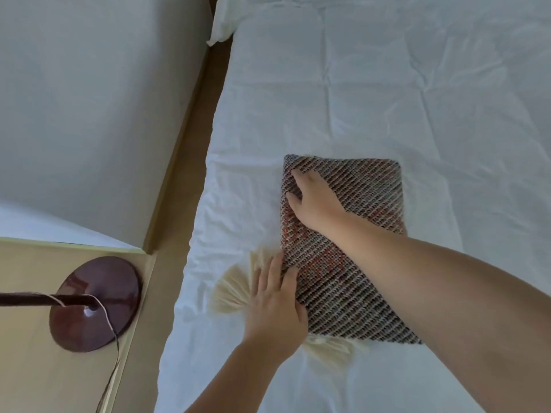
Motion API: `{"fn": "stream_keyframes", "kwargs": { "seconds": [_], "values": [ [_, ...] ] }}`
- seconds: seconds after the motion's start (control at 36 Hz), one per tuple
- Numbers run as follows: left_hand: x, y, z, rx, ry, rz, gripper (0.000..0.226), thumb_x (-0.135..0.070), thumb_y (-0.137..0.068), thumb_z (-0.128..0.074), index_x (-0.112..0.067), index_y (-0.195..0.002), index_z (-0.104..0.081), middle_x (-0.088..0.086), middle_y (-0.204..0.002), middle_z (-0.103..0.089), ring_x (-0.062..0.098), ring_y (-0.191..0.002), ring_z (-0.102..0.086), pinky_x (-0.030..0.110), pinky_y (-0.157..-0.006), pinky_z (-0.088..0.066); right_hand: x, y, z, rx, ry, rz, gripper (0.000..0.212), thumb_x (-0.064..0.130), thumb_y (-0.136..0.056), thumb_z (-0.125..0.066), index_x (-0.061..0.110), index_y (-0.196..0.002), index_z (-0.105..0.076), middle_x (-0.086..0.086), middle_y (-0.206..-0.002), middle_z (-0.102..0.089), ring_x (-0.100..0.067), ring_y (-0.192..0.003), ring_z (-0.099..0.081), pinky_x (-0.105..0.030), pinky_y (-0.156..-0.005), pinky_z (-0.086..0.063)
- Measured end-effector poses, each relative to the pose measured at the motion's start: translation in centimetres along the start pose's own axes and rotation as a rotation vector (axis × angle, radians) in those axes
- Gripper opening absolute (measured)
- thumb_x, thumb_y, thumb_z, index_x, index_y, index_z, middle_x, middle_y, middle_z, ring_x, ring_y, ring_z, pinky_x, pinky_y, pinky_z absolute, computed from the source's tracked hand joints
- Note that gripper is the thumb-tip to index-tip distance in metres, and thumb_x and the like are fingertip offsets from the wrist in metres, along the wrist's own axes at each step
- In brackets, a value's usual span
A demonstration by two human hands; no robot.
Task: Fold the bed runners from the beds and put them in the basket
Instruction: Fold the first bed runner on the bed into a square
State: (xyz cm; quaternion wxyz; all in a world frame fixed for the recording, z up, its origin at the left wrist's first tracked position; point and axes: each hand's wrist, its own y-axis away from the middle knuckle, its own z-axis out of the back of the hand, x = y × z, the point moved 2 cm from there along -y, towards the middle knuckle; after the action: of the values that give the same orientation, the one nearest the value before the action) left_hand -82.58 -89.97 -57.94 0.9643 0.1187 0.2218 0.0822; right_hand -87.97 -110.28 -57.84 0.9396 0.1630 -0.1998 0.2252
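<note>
Bed runner (pixel 354 257), already folded into a thick woven rectangle, lies on the white sheet of the bed (pixel 372 99), near its left edge, with cream fringe (pixel 235 293) fanning out at the lower left corner. The right hand (pixel 316 201) rests flat on the upper left part of the bundle, fingers spread and pressing, not clenched; the left hand (pixel 275 305) lies open over the fringe and the bundle's left edge, thumb on the weave. Neither grip encloses the cloth yet, so the bundle sits under both palms rather than inside them. Lifted from one side only, the layers would likely slide apart and the fringe drop loose, undoing the fold. No basket is in sight.
</note>
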Motion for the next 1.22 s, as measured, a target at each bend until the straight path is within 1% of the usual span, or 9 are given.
{"fn": "stream_keyframes", "kwargs": {
  "seconds": [0.08, 0.17, 0.33, 0.56, 0.78, 0.86, 0.94, 1.06, 1.22],
  "values": [
    [-1.3, -2.5, -0.7, 0.006, -0.032, -0.103, 0.065, -0.040, -0.091, -0.012, -0.018, -0.152, -0.008, 0.003, -0.160, 0.009, 0.015, -0.144, 0.020, 0.035, -0.116, 0.014, -1.8, -0.8, -0.2, 0.019, 0.293, 0.079, 0.062, 0.047, -0.101, -0.022, 0.018, -0.154, -0.006, -0.009, -0.161, 0.001, -0.026, -0.148, 0.003, -0.045, -0.120, -0.004],
    [-1.6, -6.0, -1.6, 0.045, -0.148, -0.111, 0.067, -0.047, -0.093, -0.007, -0.017, -0.151, 0.008, 0.005, -0.158, 0.020, 0.016, -0.141, 0.027, 0.037, -0.116, 0.014, -3.7, -2.0, -0.7, 0.063, 0.418, 0.089, 0.068, 0.056, -0.098, -0.012, 0.019, -0.154, 0.000, -0.008, -0.160, 0.012, -0.026, -0.147, 0.014, -0.049, -0.119, 0.004],
    [-0.9, -11.3, -1.7, 0.044, -0.109, 0.036, 0.070, -0.056, -0.096, -0.017, -0.023, -0.150, 0.014, 0.010, -0.155, 0.027, 0.027, -0.143, 0.023, 0.040, -0.118, 0.010, -10.0, -2.4, 0.4, 0.024, 0.452, -0.114, 0.079, 0.066, -0.092, -0.003, 0.017, -0.153, 0.006, -0.011, -0.160, 0.011, -0.029, -0.146, 0.013, -0.049, -0.118, 0.006],
    [-1.5, -17.2, 0.9, -0.092, 0.270, 0.106, 0.065, -0.044, -0.098, -0.038, -0.031, -0.151, -0.003, 0.005, -0.159, -0.007, 0.029, -0.141, -0.025, 0.044, -0.110, -0.033, -15.6, -1.2, 3.0, 0.007, 0.384, -0.309, 0.079, 0.066, -0.093, -0.008, 0.016, -0.153, 0.001, -0.011, -0.161, 0.005, -0.031, -0.147, 0.006, -0.050, -0.118, 0.001],
    [-2.6, -21.9, 4.3, -0.324, 0.516, 0.156, 0.050, -0.026, -0.096, -0.053, -0.016, -0.142, -0.037, 0.003, -0.128, -0.056, 0.018, -0.110, -0.055, 0.024, -0.088, -0.039, -16.2, -1.5, 5.6, -0.175, 0.086, -0.266, 0.045, 0.042, -0.097, -0.045, 0.014, -0.132, -0.050, -0.013, -0.129, -0.049, -0.031, -0.124, -0.039, -0.045, -0.099, -0.040],
    [-3.8, -22.4, 4.6, -0.392, 0.543, 0.080, 0.045, -0.022, -0.098, -0.048, -0.017, -0.141, -0.038, -0.004, -0.126, -0.053, 0.006, -0.106, -0.048, 0.019, -0.091, -0.035, -17.1, -1.1, 6.7, -0.293, 0.093, -0.276, 0.030, 0.031, -0.098, -0.045, 0.010, -0.116, -0.057, -0.013, -0.116, -0.054, -0.031, -0.113, -0.044, -0.042, -0.092, -0.041],
    [-4.2, -23.1, 3.8, -0.407, 0.484, 0.083, 0.044, -0.021, -0.098, -0.045, -0.019, -0.141, -0.036, -0.002, -0.130, -0.053, 0.013, -0.113, -0.051, 0.026, -0.093, -0.039, -17.4, -0.4, 6.7, -0.308, 0.118, -0.316, 0.043, 0.031, -0.099, -0.041, 0.009, -0.135, -0.042, -0.018, -0.133, -0.044, -0.034, -0.125, -0.038, -0.043, -0.102, -0.036],
    [-3.9, -22.4, 1.3, -0.279, 0.053, 0.190, 0.066, -0.029, -0.099, -0.038, -0.015, -0.152, 0.000, 0.012, -0.160, -0.004, 0.030, -0.144, -0.014, 0.043, -0.117, -0.019, -15.2, 1.3, 3.4, -0.078, 0.211, -0.357, 0.071, 0.053, -0.098, -0.020, 0.013, -0.152, 0.003, -0.017, -0.159, 0.009, -0.036, -0.146, 0.005, -0.049, -0.119, -0.007],
    [-3.5, -18.0, -1.5, -0.065, -0.262, 0.070, 0.068, -0.053, -0.097, -0.015, -0.020, -0.151, 0.010, 0.011, -0.158, 0.020, 0.030, -0.146, 0.011, 0.044, -0.119, 0.001, -12.2, 8.0, -0.5, 0.002, 0.271, -0.363, 0.077, 0.058, -0.095, -0.008, 0.009, -0.151, 0.008, -0.014, -0.158, 0.016, -0.033, -0.146, 0.014, -0.048, -0.119, -0.001]
  ]
}}
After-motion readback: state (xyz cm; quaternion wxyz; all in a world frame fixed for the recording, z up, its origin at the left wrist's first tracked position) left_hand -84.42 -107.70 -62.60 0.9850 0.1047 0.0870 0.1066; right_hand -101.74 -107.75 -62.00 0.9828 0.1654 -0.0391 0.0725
